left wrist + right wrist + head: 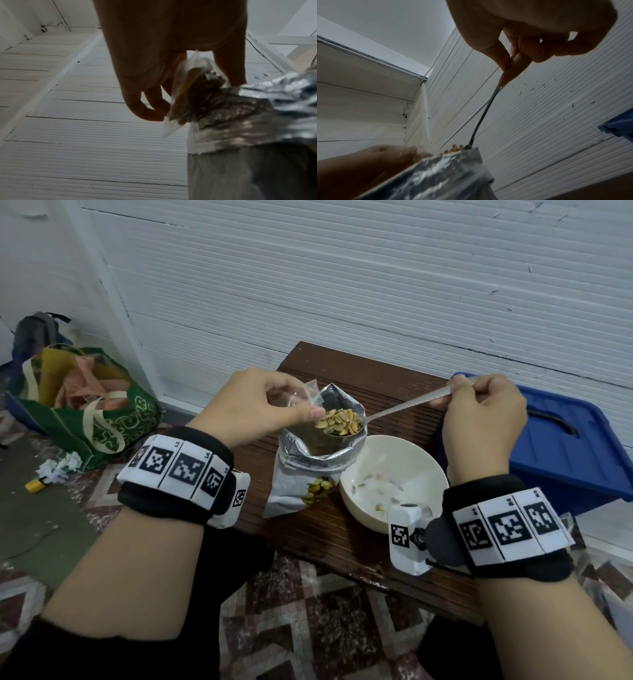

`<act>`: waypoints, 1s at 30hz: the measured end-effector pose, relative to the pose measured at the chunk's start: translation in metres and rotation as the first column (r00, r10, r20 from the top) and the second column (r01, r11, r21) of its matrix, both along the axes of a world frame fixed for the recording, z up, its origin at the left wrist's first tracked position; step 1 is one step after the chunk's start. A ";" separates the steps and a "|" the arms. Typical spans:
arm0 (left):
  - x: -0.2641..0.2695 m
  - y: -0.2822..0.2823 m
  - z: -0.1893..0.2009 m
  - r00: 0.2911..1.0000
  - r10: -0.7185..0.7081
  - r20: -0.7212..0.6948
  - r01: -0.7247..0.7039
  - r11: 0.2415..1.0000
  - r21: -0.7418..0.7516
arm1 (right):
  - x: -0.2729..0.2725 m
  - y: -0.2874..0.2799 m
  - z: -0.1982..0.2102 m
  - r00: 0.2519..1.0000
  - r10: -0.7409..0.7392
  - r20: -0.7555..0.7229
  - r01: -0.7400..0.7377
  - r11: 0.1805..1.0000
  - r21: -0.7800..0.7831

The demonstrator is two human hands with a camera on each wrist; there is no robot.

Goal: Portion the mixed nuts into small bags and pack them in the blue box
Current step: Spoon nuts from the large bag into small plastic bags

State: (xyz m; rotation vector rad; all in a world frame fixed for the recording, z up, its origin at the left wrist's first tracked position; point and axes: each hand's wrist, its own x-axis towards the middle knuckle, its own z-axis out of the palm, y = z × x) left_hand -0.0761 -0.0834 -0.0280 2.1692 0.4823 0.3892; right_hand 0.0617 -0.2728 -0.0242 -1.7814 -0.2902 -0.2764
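- Over the wooden table (342,542), the right hand (483,419) pinches the spoon (404,405) handle, its bowl heaped with mixed nuts (339,421) above the open foil pouch (308,470).
- Left hand (253,409) pinches a small clear bag (310,393) right at the pouch mouth, beside the spoon.
- White bowl (424,467) sits just right of the pouch.
- Blue box (575,453), lid on, stands at the far right.

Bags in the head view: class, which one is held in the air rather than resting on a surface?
The small clear bag, pinched by the left hand. The silver foil nut pouch stands on the wooden table; the green tote sits on the floor.
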 end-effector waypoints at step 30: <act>0.017 -0.011 -0.004 0.984 -0.030 -0.176 0.077 0.959 0.271 | -0.002 0.010 -0.008 0.996 0.077 -0.052 -0.071 0.991 0.111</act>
